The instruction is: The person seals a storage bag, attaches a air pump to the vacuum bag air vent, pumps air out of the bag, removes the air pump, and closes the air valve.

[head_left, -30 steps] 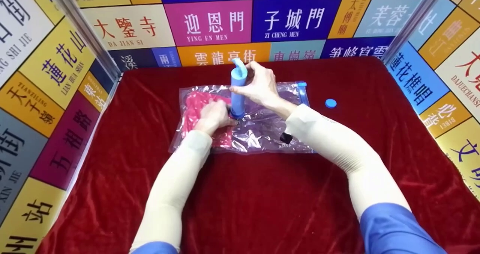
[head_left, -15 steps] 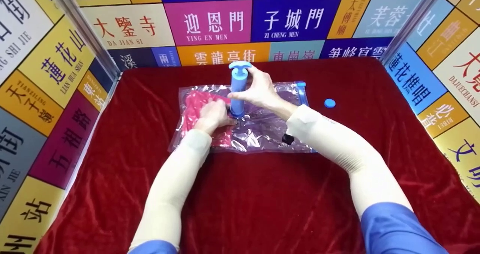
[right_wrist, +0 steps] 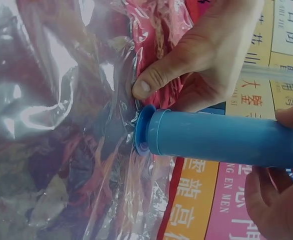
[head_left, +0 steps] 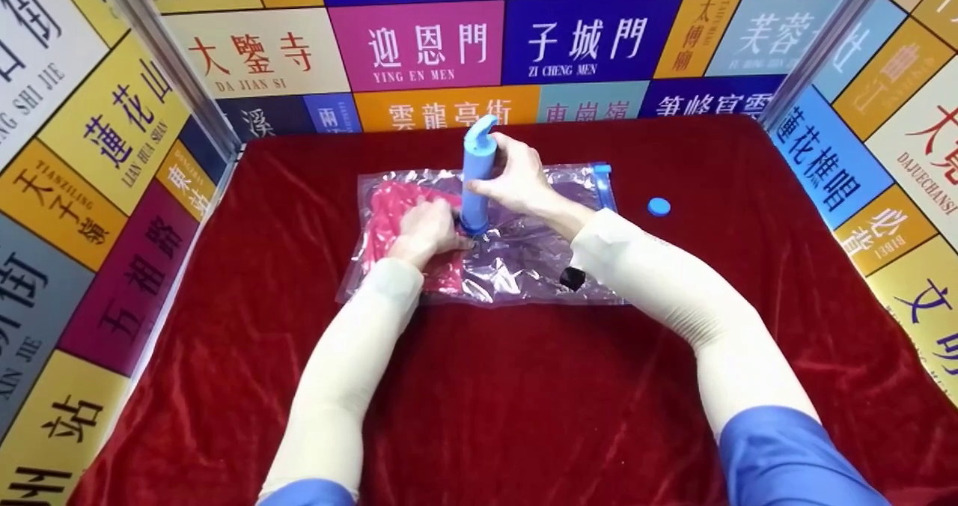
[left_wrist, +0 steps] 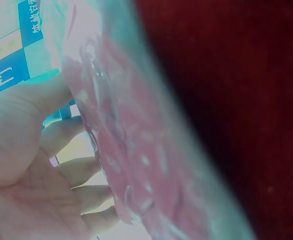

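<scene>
My right hand grips a blue hand pump, thumb and fingers either side of its barrel. The pump stands upright, its curved handle close over the barrel's top. Its base meets a blue valve on a clear plastic storage bag, as the right wrist view shows. Beside the valve my left hand presses on the bag, its thumb near the valve's rim. Folded pink cloth lies inside the bag's left half, partly hidden by that hand. In the left wrist view, the fingers touch the bag, loosely bent.
A round blue cap lies on the dark red cloth to the bag's right. A blue slider sits at the bag's far right corner. The red cloth covers the table, with printed panels behind and at both sides.
The pump's handle, first seen end-on, showed its full width half a second ago and now appears end-on again. The right hand has shifted slightly with it; the left hand keeps its place.
</scene>
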